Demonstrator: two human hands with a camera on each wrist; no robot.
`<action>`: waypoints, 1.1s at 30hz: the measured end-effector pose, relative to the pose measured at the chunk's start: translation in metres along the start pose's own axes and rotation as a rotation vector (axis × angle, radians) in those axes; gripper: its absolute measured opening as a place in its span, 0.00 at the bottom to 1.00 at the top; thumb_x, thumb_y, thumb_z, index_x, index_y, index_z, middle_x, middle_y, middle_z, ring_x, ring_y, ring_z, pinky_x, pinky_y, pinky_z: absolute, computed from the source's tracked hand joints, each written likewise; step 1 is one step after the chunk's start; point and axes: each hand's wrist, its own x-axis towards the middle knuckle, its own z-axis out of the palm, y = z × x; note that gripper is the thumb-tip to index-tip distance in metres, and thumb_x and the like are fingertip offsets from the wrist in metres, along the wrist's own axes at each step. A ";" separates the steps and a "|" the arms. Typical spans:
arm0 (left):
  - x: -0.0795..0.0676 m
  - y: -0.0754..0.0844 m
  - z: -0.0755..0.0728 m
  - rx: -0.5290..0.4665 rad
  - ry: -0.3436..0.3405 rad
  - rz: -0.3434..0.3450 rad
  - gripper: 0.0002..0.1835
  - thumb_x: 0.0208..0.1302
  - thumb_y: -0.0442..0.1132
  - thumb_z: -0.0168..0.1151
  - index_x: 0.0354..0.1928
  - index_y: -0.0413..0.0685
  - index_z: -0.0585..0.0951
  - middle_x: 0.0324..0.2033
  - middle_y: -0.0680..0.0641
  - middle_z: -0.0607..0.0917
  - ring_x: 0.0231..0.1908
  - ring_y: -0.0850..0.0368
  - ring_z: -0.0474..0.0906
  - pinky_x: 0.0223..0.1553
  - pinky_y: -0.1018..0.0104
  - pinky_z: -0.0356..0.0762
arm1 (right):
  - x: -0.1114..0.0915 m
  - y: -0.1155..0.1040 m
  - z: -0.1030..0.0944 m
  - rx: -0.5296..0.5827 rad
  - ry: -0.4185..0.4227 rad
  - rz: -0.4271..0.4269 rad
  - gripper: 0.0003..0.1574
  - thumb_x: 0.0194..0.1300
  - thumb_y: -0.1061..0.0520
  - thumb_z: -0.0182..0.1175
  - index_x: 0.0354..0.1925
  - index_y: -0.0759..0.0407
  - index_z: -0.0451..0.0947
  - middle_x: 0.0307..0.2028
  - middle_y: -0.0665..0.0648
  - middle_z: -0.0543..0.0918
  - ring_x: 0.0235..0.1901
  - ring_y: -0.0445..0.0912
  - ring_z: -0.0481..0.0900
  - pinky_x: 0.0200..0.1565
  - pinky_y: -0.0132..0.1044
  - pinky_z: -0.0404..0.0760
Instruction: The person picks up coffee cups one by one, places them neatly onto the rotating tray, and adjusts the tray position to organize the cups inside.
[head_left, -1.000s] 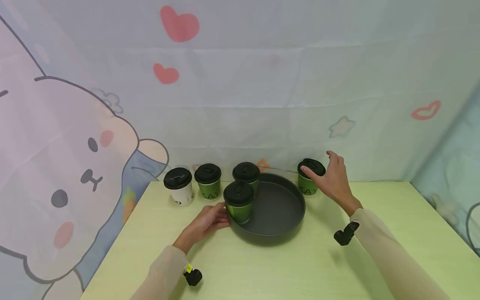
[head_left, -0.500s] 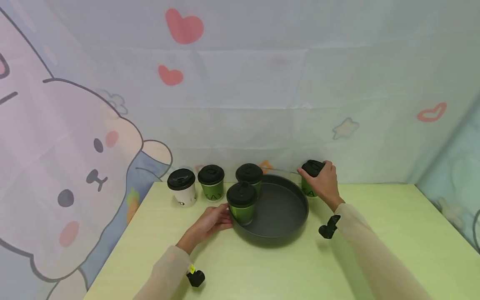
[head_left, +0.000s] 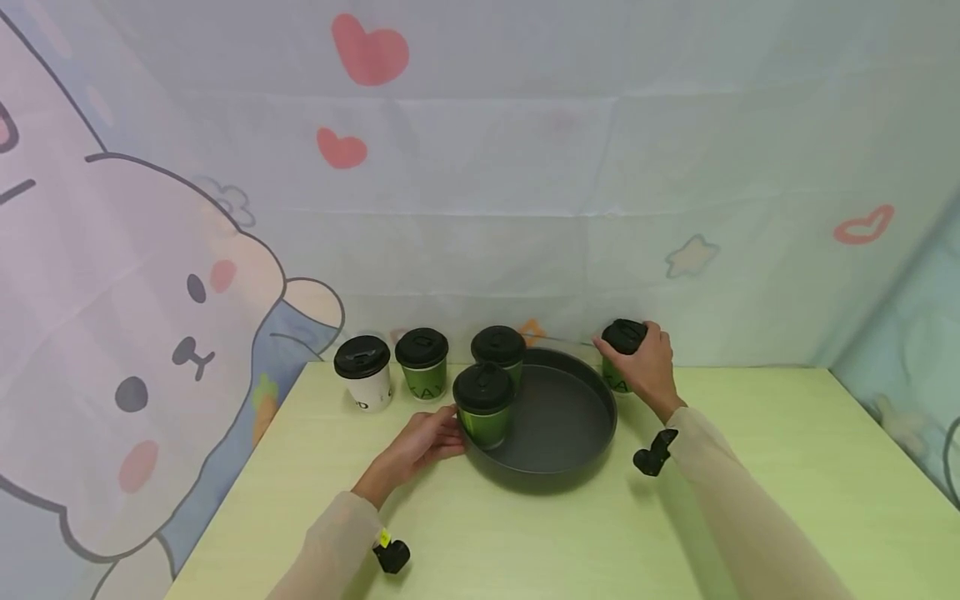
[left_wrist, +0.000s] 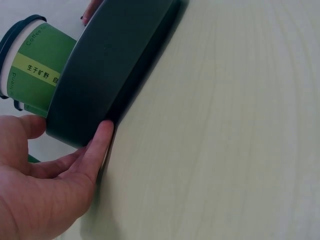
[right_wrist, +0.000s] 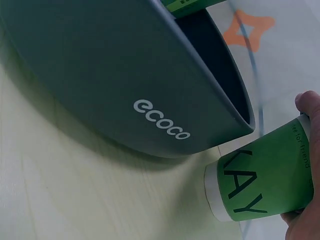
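Observation:
A round dark grey pan [head_left: 558, 425] stands on the table, marked "ecoco" on its side wall in the right wrist view. My left hand [head_left: 420, 446] holds its left edge, thumb at the rim and fingers [left_wrist: 100, 145] against the wall's lower edge. Inside, at the pan's left, a green lidded paper cup [head_left: 484, 408] stands upright. To the right of the pan, my right hand [head_left: 648, 367] grips another green paper cup [right_wrist: 270, 175] near its black lid; this cup appears to be on the table. The right palm is mostly hidden.
A green lidded cup [head_left: 498, 343] stands at the pan's back left; whether inside or behind, I cannot tell. Left of it are another green cup [head_left: 422, 364] and a white cup [head_left: 363, 372]. A printed cloth [head_left: 525, 167] hangs behind the table [head_left: 495, 542].
My right hand has moved left and down and closed round the right-hand cup. The left hand keeps its hold on the pan. The head view has shifted slightly.

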 end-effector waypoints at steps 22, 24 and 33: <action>-0.003 0.000 0.000 0.001 -0.025 -0.001 0.29 0.82 0.46 0.49 0.60 0.19 0.72 0.39 0.43 0.82 0.39 0.56 0.84 0.51 0.63 0.86 | -0.017 -0.013 -0.053 -0.037 -0.005 -0.192 0.62 0.65 0.31 0.67 0.76 0.70 0.55 0.66 0.75 0.67 0.62 0.69 0.69 0.59 0.69 0.74; -0.003 0.000 0.000 0.003 -0.023 -0.002 0.29 0.82 0.46 0.49 0.60 0.19 0.72 0.39 0.42 0.82 0.39 0.56 0.84 0.51 0.63 0.86 | -0.020 -0.021 -0.057 -0.030 0.006 -0.228 0.60 0.65 0.32 0.69 0.75 0.69 0.58 0.65 0.73 0.69 0.61 0.68 0.71 0.58 0.67 0.75; 0.001 0.001 0.000 -0.003 -0.009 0.001 0.27 0.82 0.46 0.49 0.58 0.20 0.73 0.38 0.42 0.82 0.39 0.56 0.84 0.49 0.63 0.86 | -0.048 -0.066 -0.057 0.016 -0.087 -0.345 0.54 0.62 0.36 0.73 0.73 0.62 0.63 0.63 0.65 0.74 0.59 0.61 0.75 0.55 0.61 0.78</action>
